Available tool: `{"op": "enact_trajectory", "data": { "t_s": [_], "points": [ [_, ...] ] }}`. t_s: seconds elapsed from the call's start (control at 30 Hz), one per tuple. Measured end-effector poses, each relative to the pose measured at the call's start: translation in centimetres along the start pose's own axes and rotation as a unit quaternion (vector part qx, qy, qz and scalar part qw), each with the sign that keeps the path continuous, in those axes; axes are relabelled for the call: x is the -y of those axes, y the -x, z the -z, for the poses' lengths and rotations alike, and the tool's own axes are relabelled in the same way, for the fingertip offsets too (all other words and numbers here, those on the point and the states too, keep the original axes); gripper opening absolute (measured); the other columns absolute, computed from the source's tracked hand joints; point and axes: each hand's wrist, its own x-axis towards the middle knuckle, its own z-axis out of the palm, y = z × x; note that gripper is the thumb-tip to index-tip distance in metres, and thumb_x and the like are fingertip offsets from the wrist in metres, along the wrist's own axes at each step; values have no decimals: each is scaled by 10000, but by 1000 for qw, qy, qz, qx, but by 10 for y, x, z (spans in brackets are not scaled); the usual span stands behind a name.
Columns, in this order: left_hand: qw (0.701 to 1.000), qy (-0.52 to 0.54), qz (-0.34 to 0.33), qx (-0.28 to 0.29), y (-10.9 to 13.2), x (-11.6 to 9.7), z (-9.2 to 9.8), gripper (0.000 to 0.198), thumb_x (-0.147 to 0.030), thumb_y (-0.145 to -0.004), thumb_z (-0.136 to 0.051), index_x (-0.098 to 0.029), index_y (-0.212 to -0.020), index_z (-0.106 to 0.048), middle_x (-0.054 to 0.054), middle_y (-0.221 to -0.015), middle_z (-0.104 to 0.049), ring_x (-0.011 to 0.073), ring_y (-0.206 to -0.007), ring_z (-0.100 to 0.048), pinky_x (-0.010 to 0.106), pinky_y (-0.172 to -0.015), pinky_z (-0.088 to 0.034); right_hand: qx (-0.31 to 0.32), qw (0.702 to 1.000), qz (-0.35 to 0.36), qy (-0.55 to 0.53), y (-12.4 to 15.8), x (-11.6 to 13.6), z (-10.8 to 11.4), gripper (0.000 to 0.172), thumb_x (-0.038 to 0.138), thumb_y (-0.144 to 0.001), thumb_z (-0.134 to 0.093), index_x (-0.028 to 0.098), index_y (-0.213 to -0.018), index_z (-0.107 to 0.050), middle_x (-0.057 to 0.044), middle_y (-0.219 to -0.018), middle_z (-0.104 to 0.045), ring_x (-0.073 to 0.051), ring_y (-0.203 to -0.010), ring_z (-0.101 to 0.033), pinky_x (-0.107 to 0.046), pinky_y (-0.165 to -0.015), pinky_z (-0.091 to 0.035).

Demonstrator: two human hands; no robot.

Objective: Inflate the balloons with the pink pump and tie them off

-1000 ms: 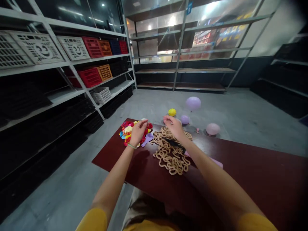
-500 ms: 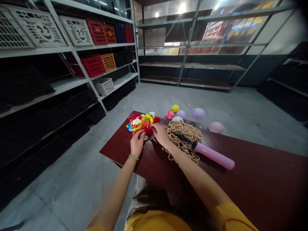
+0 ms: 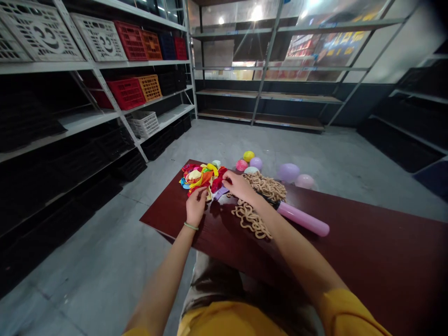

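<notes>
A pile of deflated balloons (image 3: 200,176) in many colours lies on the dark red table. At its near edge is my left hand (image 3: 196,205), its fingers pinched together; what is between them is too small to make out. My right hand (image 3: 241,185) is closed at the pile's right side, beside red balloons and a flat purple piece (image 3: 220,192). Its fingertips hide whatever they grip. To the right of that hand lies a heap of tan twisted cord (image 3: 268,185), partly behind my forearm. A pink tube-shaped pump (image 3: 304,219) with a black end rests against the cord.
The table (image 3: 367,233) stretches far to the right. Beyond its back edge, inflated balloons (image 3: 289,172) sit on the grey floor. Shelving with white, red and orange crates (image 3: 126,92) stands on the left; a metal rack (image 3: 294,97) crosses the back.
My right hand has shifted slightly up and right against the pile, and more of the purple piece shows. My left hand stays by the near edge. The view has turned a little right.
</notes>
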Motion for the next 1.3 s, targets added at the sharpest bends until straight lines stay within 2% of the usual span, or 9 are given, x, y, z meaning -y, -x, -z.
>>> {"op": "enact_trajectory", "data": {
  "t_s": [0.17,0.3,0.5,0.6,0.67,0.8,0.93,1.13,1.3],
  "points": [
    [999,46,6,12,8,-21,0,326,-436,-933,-543,-188,-1050,-720,86,-988,-743,214,-880,-700,335,-801,-559,16,999,-37,-37,24,15,47,129,280,-937,-522,200,-992,-607,-6,-820,-690,-132,-600,-609,-273,-594,-481],
    [978,165,88,95,31,-63,-11,399,-517,-898,-584,-165,-1014,-731,76,-884,-735,205,-813,-693,314,-735,-569,5,999,-27,-31,46,27,77,110,262,-916,-569,198,-938,-655,-32,-900,-713,-156,-765,-653,-288,-705,-502],
    [824,382,294,298,78,-107,-53,513,-583,-885,-594,-116,-1039,-738,176,-1051,-743,260,-973,-712,372,-870,-557,-10,1000,10,12,80,39,95,155,124,-870,-564,223,-931,-667,-21,-968,-713,-167,-918,-635,-315,-851,-473],
    [762,463,343,295,89,-110,-76,561,-607,-933,-491,-119,-1077,-727,196,-1166,-713,266,-1073,-691,384,-954,-533,-34,998,14,41,104,41,94,140,139,-891,-541,223,-944,-639,-23,-954,-686,-176,-899,-617,-322,-834,-472],
    [742,504,352,268,92,-110,-88,548,-590,-967,-427,-138,-1090,-712,178,-1199,-703,256,-1104,-680,382,-966,-535,-52,997,12,62,122,42,90,132,145,-913,-518,219,-937,-624,-36,-941,-669,-192,-903,-604,-335,-832,-474],
    [745,532,334,224,94,-114,-100,468,-538,-988,-430,-186,-1165,-682,128,-1247,-692,234,-1164,-651,363,-970,-539,-82,991,28,101,160,40,81,144,140,-944,-504,205,-934,-631,-80,-990,-655,-226,-947,-586,-374,-861,-482],
    [769,511,301,238,98,-121,-101,392,-449,-942,-581,-186,-1219,-669,123,-1278,-683,259,-1230,-617,383,-1000,-518,-113,969,79,203,186,32,72,184,160,-967,-496,198,-1030,-665,-108,-1051,-651,-245,-982,-580,-405,-897,-504],
    [792,495,280,223,98,-120,-102,436,-318,-849,-721,-147,-1240,-631,134,-1139,-739,271,-1163,-659,423,-1015,-508,-72,950,155,261,204,12,74,282,202,-985,-502,174,-1229,-641,-112,-1104,-668,-233,-984,-602,-406,-929,-525],
    [821,472,250,200,81,-105,-102,508,-287,-843,-730,-166,-1297,-538,101,-1037,-755,240,-1032,-716,451,-998,-524,-57,956,62,280,207,-16,101,330,249,-992,-489,196,-1291,-617,-120,-1169,-667,-257,-1068,-591,-431,-972,-495]
  ]
}}
